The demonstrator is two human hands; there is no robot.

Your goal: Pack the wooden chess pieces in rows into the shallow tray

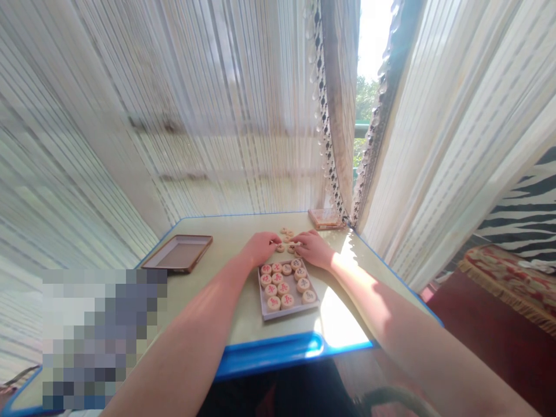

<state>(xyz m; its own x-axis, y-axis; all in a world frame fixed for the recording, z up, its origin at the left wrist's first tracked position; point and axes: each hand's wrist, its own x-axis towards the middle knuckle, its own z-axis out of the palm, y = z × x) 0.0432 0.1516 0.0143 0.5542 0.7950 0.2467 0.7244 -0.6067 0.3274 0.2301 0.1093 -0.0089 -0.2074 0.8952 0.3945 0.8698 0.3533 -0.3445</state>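
Observation:
Just beyond a shallow box [290, 314], loose Chinese chess pieces [284, 231] lie on the pale tabletop. My left hand [263, 248] reaches in from the left with its fingers curled, the tips closed at a round piece [280, 249]. From the right, my right hand [311, 248] comes down with bent fingers on another piece [291, 249]; its grip is partly hidden. In the box, red-marked pieces [277, 280] stand in rows on the left. Dark-marked pieces [303, 284] form a column along its right side.
A brown-rimmed tray or lid [202, 252] lies at the table's left. A flat wooden-looking box [325, 219] rests at the far right corner. The blue table edge [269, 356] has a moulded groove in front. Curtains [243, 116] hang behind, and a patterned bench [512, 278] stands at right.

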